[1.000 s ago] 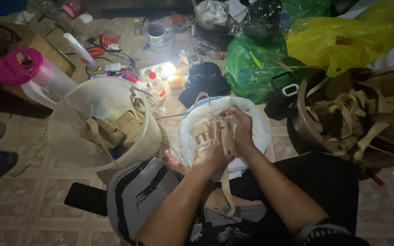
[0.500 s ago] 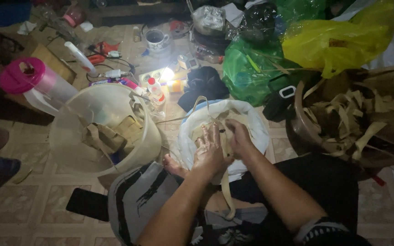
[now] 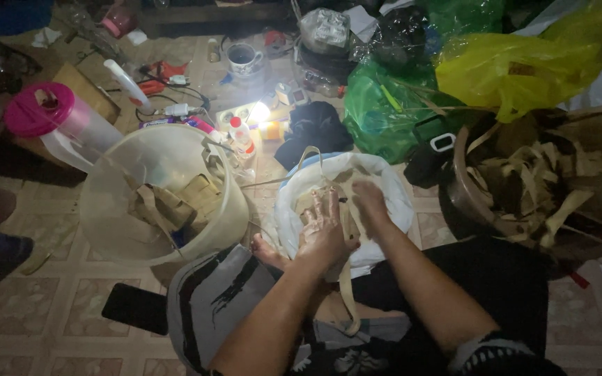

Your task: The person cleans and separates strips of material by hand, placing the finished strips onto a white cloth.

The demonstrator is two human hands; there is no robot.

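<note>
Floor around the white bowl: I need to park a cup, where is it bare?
Bare tile shows at lower left, between the cream bucket and the dark phone. Crowded above the white bowl: bottles, mug, bags. The brown basket fills the right.

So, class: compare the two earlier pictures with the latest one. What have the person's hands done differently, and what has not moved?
The left hand has opened and now lies flat on the tan strips over the white-lined basin; earlier both hands were bunched together on them. The right hand has drawn slightly apart, blurred. The white bucket, pink-lidded jug and dark basket of strips stay put.
</note>
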